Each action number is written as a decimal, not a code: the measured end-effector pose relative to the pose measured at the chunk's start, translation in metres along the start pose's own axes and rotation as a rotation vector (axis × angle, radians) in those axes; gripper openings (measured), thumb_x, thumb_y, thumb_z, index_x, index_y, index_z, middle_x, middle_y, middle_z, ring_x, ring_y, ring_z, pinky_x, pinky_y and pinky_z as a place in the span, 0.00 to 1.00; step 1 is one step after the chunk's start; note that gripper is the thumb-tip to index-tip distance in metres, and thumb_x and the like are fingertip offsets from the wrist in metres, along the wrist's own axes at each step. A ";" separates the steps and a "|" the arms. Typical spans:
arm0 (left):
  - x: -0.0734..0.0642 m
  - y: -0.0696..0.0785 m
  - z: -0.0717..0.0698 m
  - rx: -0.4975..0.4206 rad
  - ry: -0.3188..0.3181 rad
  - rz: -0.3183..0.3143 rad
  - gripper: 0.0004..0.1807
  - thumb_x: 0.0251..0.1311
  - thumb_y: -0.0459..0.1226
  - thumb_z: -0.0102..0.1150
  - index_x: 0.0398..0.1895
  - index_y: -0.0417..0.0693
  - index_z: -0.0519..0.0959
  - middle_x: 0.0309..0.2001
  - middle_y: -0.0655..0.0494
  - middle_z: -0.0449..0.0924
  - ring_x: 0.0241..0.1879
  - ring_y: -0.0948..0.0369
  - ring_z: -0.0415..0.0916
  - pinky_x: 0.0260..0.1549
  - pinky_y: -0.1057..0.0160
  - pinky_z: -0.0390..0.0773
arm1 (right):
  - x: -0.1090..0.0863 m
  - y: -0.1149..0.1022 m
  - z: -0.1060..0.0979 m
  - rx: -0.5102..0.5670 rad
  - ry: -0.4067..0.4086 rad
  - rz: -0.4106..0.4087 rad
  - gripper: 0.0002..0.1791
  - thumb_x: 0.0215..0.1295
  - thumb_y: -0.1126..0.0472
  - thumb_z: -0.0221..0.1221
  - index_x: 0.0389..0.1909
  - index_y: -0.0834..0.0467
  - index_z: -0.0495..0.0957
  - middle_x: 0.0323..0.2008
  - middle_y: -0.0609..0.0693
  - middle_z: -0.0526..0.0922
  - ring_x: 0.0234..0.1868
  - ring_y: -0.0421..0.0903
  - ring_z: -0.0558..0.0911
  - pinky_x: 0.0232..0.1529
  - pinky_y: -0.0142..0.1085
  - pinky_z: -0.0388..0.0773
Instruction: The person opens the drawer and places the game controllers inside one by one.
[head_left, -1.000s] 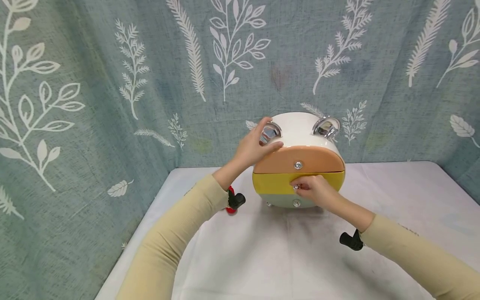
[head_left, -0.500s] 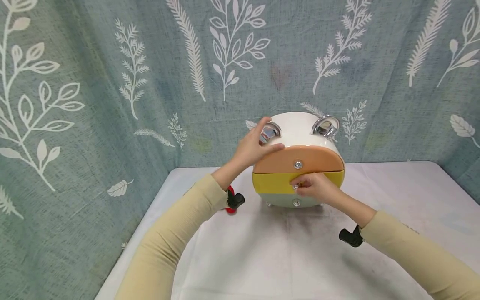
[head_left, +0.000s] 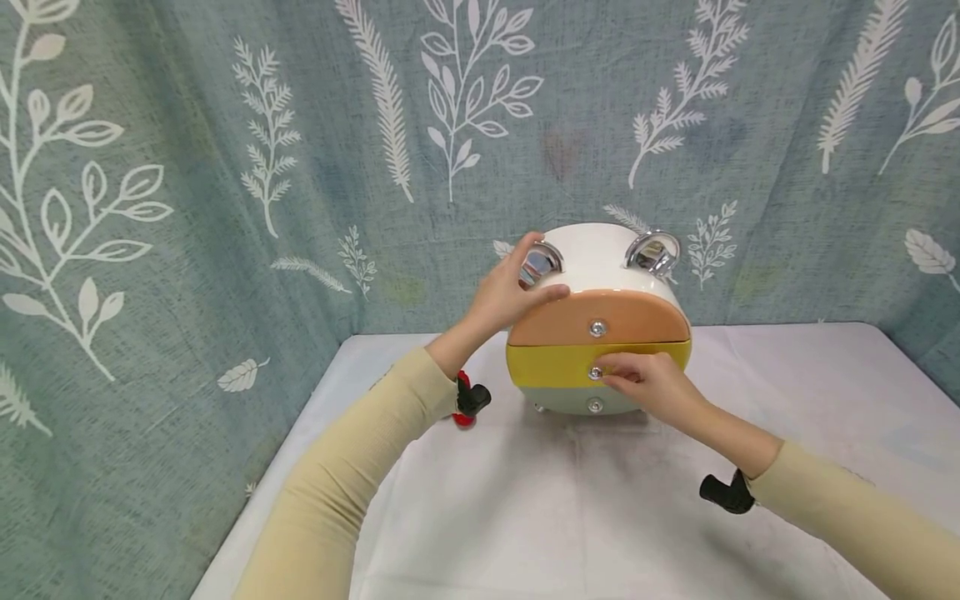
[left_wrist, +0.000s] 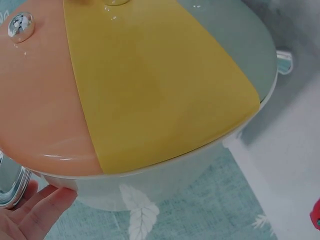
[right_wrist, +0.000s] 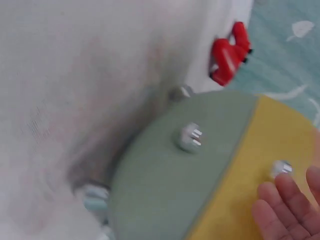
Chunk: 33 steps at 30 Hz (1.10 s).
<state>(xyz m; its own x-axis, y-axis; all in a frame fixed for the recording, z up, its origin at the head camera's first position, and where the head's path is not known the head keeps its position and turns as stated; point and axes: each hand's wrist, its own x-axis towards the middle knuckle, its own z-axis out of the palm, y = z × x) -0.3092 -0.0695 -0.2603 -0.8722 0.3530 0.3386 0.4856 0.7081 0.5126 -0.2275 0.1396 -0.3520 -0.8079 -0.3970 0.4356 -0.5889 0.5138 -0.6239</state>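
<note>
A rounded cabinet (head_left: 592, 250) with a white body and chrome ear-like loops stands on the table, its orange (head_left: 555, 323), yellow (head_left: 543, 367) and grey-green (head_left: 558, 400) drawers closed. My left hand (head_left: 504, 293) rests at its upper left, thumb along the top front edge and fingers by the chrome loop (left_wrist: 12, 182). My right hand (head_left: 652, 383) is at the yellow drawer's clear knob (right_wrist: 281, 168), which shows uncovered just left of the fingertips. In the right wrist view its fingers (right_wrist: 290, 205) look loosely extended beside that knob.
A red object (right_wrist: 230, 55) lies on the table left of the cabinet, partly hidden behind my left wrist in the head view. A patterned curtain (head_left: 450, 250) hangs close behind the white-covered table (head_left: 495, 517).
My right hand has let go of the yellow drawer's knob and drawn slightly back to the right. The left hand stays on the cabinet.
</note>
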 end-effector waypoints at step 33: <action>-0.005 -0.001 -0.004 -0.008 -0.013 -0.005 0.46 0.28 0.68 0.50 0.58 0.73 0.48 0.45 0.60 0.66 0.29 0.67 0.70 0.25 0.66 0.69 | 0.060 0.005 -0.104 0.022 0.027 0.148 0.43 0.47 0.54 0.60 0.61 0.43 0.46 0.60 0.52 0.52 0.54 0.53 0.61 0.48 0.48 0.61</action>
<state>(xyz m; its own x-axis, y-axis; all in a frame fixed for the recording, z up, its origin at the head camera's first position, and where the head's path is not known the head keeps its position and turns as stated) -0.3054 -0.0746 -0.2591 -0.8752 0.3576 0.3259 0.4818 0.7047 0.5208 -0.2815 0.1976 -0.2620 -0.8863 -0.2973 0.3550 -0.4629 0.5482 -0.6966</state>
